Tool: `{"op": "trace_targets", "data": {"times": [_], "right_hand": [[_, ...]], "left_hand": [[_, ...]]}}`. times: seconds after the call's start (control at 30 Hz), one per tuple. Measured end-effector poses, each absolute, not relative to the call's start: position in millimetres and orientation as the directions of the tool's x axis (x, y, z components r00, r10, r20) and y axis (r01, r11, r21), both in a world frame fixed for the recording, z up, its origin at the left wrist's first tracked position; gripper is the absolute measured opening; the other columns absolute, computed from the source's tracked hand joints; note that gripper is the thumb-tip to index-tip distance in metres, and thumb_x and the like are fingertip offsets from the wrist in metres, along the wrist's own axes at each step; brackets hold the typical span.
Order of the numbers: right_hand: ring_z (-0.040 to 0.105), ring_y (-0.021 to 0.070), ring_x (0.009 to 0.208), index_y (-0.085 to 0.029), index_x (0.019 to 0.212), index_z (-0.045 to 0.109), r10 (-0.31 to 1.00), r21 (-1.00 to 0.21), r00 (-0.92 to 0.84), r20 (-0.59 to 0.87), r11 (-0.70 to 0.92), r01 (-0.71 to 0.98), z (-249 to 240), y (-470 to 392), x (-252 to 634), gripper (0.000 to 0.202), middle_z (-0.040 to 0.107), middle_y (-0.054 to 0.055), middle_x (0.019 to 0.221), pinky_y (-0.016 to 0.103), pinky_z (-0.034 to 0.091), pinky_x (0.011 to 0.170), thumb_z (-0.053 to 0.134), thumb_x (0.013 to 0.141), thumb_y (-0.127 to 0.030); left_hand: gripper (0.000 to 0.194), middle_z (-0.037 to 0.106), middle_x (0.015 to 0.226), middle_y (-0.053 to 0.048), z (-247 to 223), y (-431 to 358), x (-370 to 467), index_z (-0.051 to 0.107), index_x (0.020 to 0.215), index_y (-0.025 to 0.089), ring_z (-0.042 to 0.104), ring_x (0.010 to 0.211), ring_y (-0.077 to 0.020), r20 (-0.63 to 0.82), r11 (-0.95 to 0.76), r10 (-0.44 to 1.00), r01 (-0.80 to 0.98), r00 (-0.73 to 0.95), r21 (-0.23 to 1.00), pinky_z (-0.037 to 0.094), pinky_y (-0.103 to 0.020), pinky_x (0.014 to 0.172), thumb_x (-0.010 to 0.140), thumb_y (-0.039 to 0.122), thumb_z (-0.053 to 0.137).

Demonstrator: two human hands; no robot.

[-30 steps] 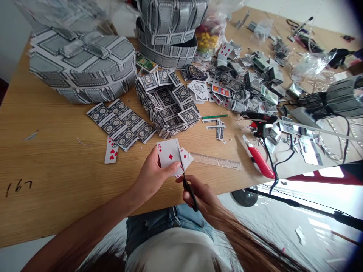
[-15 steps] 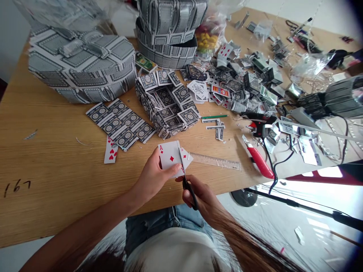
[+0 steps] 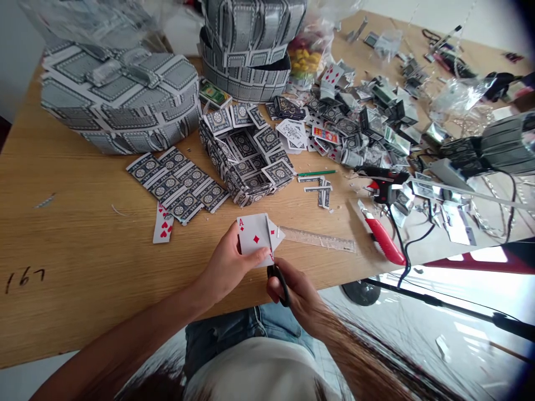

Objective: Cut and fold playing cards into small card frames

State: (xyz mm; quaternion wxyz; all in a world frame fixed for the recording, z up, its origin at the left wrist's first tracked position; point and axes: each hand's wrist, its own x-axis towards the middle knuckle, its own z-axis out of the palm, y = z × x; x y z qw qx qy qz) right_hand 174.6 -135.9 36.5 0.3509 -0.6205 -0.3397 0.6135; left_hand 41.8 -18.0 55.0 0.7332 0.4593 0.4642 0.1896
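An ace of diamonds playing card (image 3: 253,229) is pinched in my left hand (image 3: 229,259), its thumb lying across the lower part of the face. My right hand (image 3: 295,289) is closed around the black handles of a pair of scissors (image 3: 281,281). The scissor blades run up along the card's right edge. Another red-marked card corner (image 3: 276,233) sticks out just beyond the blades. Past it, a clear ruler (image 3: 320,239) lies flat on the table. Behind my hands stands an open box built of patterned playing cards (image 3: 271,142).
A joined sheet of cards (image 3: 179,184) partly covers a heart card (image 3: 163,225) at left. To the right lie a red utility knife (image 3: 382,234), a glue gun (image 3: 382,181) with cable, and a green pencil (image 3: 316,173). Larger card-built boxes (image 3: 121,100) and a heap of cards (image 3: 355,128) stand behind.
The ace card and my left hand have shifted slightly right and nearer to me. The scissors remain at the card's right edge, their blades now looking closer together.
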Motion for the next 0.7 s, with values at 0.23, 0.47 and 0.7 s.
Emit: {"op": "trace_targets", "data": {"times": [0.23, 0.47, 0.7], "right_hand": [[0.037, 0.0099, 0.055, -0.019, 0.102, 0.049, 0.827, -0.820, 0.041, -0.560, -0.547, -0.166, 37.2, -128.2, 172.5, 0.063, 0.046, -0.006, 0.058, 0.024, 0.028, 0.052, 0.059, 0.076, -0.076], [0.040, 0.0104, 0.057, -0.019, 0.101, 0.052, 0.855, -0.858, 0.067, -0.514, -0.514, -0.016, 31.5, -134.0, 172.3, 0.050, 0.047, -0.005, 0.061, 0.025, 0.030, 0.054, 0.048, 0.089, -0.068], [0.039, 0.0099, 0.055, -0.019, 0.094, 0.049, 0.871, -0.872, 0.030, -0.490, -0.488, -0.041, 31.9, -131.4, 172.6, 0.053, 0.048, -0.005, 0.059, 0.026, 0.030, 0.054, 0.048, 0.086, -0.072]], "left_hand": [[0.039, 0.069, 0.100, -0.005, 51.2, -20.6, 42.6, 0.054, 0.102, 0.018, 0.065, 0.090, -0.0201, -0.503, 0.507, 0.688, 0.149, 0.524, 0.849, 0.051, -0.030, 0.078, 0.072, 0.030, 0.076], [0.044, 0.070, 0.099, -0.006, 50.6, -19.0, 43.0, 0.055, 0.104, 0.017, 0.065, 0.089, -0.0202, -0.520, 0.547, 0.659, 0.129, 0.544, 0.827, 0.050, -0.029, 0.078, 0.070, 0.032, 0.078], [0.050, 0.070, 0.102, -0.005, 50.2, -13.1, 40.8, 0.056, 0.108, 0.017, 0.064, 0.094, -0.0201, -0.559, 0.614, 0.597, 0.122, 0.575, 0.780, 0.049, -0.031, 0.083, 0.068, 0.032, 0.081]]}}
